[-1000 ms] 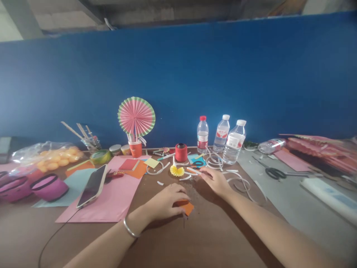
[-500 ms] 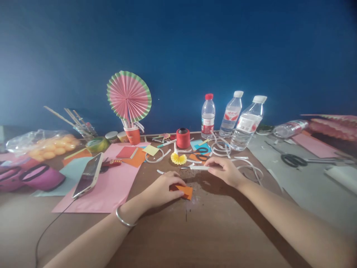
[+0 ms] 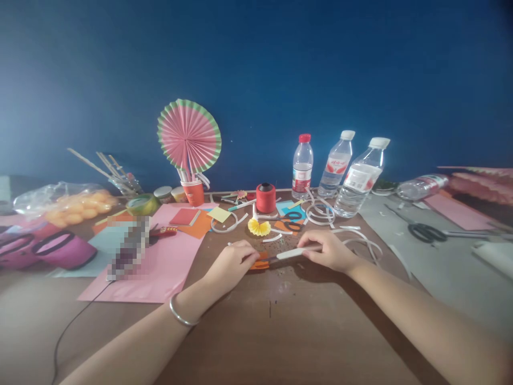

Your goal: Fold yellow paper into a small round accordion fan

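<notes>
My left hand [image 3: 232, 263] presses down on a small orange paper piece [image 3: 260, 263] lying on the brown table [image 3: 256, 342]. My right hand [image 3: 328, 250] grips a white-handled craft knife [image 3: 294, 253], its tip pointing left and touching the orange piece. A small yellow pleated paper fan [image 3: 258, 227] lies just beyond the hands. Curled white paper strips [image 3: 360, 243] lie to the right of my right hand.
A red thread spool [image 3: 265, 198], three upright water bottles [image 3: 336, 170] and a pink paper fan in an orange cup [image 3: 189, 140] stand at the back. Pink paper [image 3: 168, 262] with a phone [image 3: 129, 248], purple baskets [image 3: 60, 250] lie left. Black scissors [image 3: 425, 232] lie right.
My right hand picked up the white-handled knife from the table and brought its tip to the orange piece. My left hand shifted slightly forward with the orange piece. The camera tilted down.
</notes>
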The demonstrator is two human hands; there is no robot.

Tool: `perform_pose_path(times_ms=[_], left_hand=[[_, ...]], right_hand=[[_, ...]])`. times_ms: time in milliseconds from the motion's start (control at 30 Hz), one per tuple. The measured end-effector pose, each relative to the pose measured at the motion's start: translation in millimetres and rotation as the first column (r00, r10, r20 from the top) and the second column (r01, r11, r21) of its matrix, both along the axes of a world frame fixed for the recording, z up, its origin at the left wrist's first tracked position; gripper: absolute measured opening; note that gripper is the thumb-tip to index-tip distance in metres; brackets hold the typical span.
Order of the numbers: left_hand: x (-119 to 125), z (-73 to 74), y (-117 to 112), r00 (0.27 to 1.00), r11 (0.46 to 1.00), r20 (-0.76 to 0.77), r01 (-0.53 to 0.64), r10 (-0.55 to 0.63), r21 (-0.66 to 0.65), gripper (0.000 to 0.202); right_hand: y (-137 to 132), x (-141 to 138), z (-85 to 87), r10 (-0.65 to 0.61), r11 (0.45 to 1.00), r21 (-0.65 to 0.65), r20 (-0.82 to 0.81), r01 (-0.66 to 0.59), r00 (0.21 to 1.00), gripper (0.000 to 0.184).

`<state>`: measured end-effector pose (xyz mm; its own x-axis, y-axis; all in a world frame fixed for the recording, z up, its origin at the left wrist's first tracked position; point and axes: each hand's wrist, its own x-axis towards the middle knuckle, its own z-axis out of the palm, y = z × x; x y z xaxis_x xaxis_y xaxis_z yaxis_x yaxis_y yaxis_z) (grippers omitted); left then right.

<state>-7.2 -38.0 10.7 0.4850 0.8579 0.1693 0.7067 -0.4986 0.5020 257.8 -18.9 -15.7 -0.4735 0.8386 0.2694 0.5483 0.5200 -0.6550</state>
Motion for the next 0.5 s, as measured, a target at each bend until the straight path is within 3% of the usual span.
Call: perform_pose_path(times_ms=[367,500], left_hand=[[-1.8,-2.3,0.2,0.998,0.998,-0.011,0.058,-0.058,0.003,0.022],[1.0,3.5,-4.2,0.987,0.994,-0.138,0.096,-0.087,0.060,0.025]], right_hand=[[0.9,-3.5,-1.3,0.029,0.975,0.209,0.206,-0.073,0.978,0.015],[-0.2,-4.5,-1.2,0.112,0.955,0.242,0.241,-0.171,0.964,0.017]])
